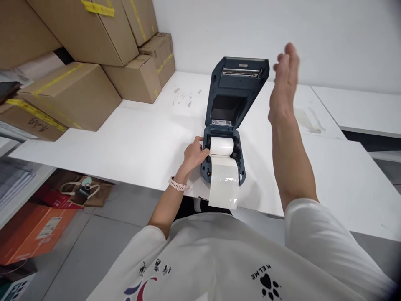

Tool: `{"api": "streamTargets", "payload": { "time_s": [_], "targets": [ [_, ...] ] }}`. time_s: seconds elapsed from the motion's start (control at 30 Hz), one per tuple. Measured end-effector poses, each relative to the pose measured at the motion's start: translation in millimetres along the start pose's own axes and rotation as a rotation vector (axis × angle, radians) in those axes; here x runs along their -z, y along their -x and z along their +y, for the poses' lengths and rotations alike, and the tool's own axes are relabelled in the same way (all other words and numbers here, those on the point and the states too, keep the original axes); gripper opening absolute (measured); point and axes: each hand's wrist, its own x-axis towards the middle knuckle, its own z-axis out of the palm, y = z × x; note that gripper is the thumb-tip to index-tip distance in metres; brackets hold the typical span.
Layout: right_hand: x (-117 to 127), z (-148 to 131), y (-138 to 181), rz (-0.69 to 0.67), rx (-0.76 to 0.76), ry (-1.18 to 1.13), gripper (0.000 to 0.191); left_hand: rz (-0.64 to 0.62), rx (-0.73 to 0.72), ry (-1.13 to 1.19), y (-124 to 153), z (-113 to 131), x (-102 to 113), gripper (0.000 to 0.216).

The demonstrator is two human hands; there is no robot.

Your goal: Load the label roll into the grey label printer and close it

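A dark label printer (241, 161) stands on the white table with its lid (239, 90) swung up and back. Inside lies a white label roll (222, 146); its loose strip (223, 186) runs forward over the printer's front and past the table edge. My left hand (196, 153), a pink band on its wrist, grips the printer's left side wall, the thumb reaching in beside the roll. Raised to the right of the lid, my right hand (284, 83) is apart from everything, fingers stretched out and holding nothing.
Cardboard boxes (72, 94) are stacked on the left of the table (150, 142), against the wall. On the floor at the lower left are an orange box (36, 232) and a paper bag (98, 194). Another white surface (372, 108) adjoins on the right, with a gap below it.
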Motion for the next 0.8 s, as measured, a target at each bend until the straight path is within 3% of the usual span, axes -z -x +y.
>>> {"api": "streamTargets", "payload": {
  "time_s": [0.1,0.17,0.27,0.33,0.43,0.47,0.53,0.63,0.7,0.8],
  "targets": [
    [-6.9,7.7,-21.8,-0.273,-0.206,-0.157,0.077,0.042,-0.021,0.007,7.8,-3.0,-1.5,0.051],
    [-5.9,7.4,-11.7,-0.292,-0.173,-0.222,0.084,0.095,-0.035,0.024,15.4,-8.3,-1.6,0.056],
    [5.8,-2.5,38.1,-0.233,-0.075,-0.191,0.091,0.184,-0.021,0.216,28.2,-17.5,1.0,0.071],
    [16.1,-9.3,85.1,-0.226,-0.029,-0.136,0.085,0.210,-0.033,0.421,37.0,-20.5,4.1,0.073],
    [26.8,-10.1,154.0,-0.272,0.012,-0.074,0.053,0.143,-0.079,0.620,50.1,-16.9,6.3,0.072],
    [28.1,-7.7,172.8,-0.267,-0.056,-0.070,0.053,0.098,-0.082,0.646,54.2,-14.3,5.2,0.073],
    [27.5,-1.2,200.6,-0.268,-0.270,-0.122,0.076,0.014,-0.055,0.679,60.9,-9.1,0.0,0.079],
    [21.3,6.9,220.1,-0.322,-0.579,-0.285,0.098,-0.096,-0.003,0.754,66.7,-5.2,-12.3,0.092],
    [17.2,8.7,223.4,-0.360,-0.658,-0.360,0.099,-0.136,-0.003,0.812,67.3,-4.9,-18.9,0.091],
    [13.8,8.4,223.9,-0.308,-0.706,-0.422,0.107,-0.112,-0.077,0.844,64.1,-5.4,-23.2,0.080]
  ]
}}
